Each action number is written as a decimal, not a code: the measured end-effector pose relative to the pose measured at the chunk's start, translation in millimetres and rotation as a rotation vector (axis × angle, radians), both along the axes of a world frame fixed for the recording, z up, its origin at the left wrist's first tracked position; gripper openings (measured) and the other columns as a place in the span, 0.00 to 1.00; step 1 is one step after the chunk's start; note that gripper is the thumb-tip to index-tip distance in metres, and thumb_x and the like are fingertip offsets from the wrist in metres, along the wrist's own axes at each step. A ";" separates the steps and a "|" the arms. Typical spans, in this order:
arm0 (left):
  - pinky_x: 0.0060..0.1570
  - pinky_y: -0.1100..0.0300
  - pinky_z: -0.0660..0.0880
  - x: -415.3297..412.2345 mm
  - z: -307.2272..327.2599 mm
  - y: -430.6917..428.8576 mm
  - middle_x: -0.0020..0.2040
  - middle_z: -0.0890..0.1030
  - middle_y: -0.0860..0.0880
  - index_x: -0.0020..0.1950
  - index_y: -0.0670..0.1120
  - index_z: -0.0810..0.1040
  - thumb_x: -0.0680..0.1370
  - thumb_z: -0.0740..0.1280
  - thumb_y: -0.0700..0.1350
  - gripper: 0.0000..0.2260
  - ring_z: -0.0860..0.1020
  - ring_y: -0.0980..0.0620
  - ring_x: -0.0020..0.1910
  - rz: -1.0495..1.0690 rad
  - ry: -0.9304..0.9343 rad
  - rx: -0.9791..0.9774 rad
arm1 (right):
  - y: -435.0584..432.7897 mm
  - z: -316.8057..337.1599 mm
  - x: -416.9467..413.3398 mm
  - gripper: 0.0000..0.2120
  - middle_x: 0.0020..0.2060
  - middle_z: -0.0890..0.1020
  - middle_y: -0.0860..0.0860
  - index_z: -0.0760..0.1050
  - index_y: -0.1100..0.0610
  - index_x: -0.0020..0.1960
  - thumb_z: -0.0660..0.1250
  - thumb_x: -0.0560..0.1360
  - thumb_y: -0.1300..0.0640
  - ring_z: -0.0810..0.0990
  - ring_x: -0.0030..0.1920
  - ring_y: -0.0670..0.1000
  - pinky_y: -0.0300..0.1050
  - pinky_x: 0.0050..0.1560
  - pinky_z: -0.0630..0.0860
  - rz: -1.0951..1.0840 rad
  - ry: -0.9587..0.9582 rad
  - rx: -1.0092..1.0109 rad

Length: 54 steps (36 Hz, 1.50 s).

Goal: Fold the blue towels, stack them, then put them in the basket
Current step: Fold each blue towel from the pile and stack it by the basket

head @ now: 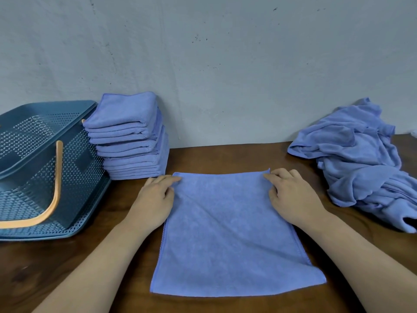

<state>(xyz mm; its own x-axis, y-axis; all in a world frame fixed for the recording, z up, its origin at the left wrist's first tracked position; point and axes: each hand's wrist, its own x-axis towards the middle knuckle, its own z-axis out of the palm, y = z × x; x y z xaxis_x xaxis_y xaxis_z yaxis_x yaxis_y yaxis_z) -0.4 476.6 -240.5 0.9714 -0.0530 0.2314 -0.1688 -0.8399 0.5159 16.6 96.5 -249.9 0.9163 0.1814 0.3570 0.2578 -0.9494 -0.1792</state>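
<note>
A blue towel [228, 233] lies spread flat on the wooden table in front of me. My left hand [155, 199] pinches its far left corner. At the far right corner my right hand [291, 195] pinches the cloth too. A stack of several folded blue towels [130, 136] stands at the back left against the wall. Beside that stack on the left sits a dark blue perforated basket [29, 177] with an orange handle [54, 188] folded down over its near side. A heap of unfolded blue towels [365, 159] lies at the right.
The brown wooden table [67, 267] runs up to a grey wall [225, 64] at the back. Bare wood shows between the spread towel and the heap, and at the near left below the basket.
</note>
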 end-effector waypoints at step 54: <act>0.56 0.56 0.67 -161.8 23.2 11.6 0.48 0.79 0.58 0.46 0.55 0.81 0.76 0.77 0.56 0.08 0.74 0.58 0.51 -0.011 0.194 -0.047 | -6.6 50.3 -125.2 0.11 0.30 0.82 0.36 0.79 0.44 0.40 0.70 0.76 0.40 0.81 0.38 0.41 0.50 0.51 0.79 -0.252 0.489 0.269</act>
<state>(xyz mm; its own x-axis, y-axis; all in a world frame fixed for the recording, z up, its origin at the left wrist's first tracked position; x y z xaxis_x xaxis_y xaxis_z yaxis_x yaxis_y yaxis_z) -162.1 488.2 -217.3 0.9974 -0.0577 0.0422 -0.0715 -0.8128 0.5782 -108.6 89.9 -199.7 0.9886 -0.1004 -0.1122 -0.1413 -0.8757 -0.4617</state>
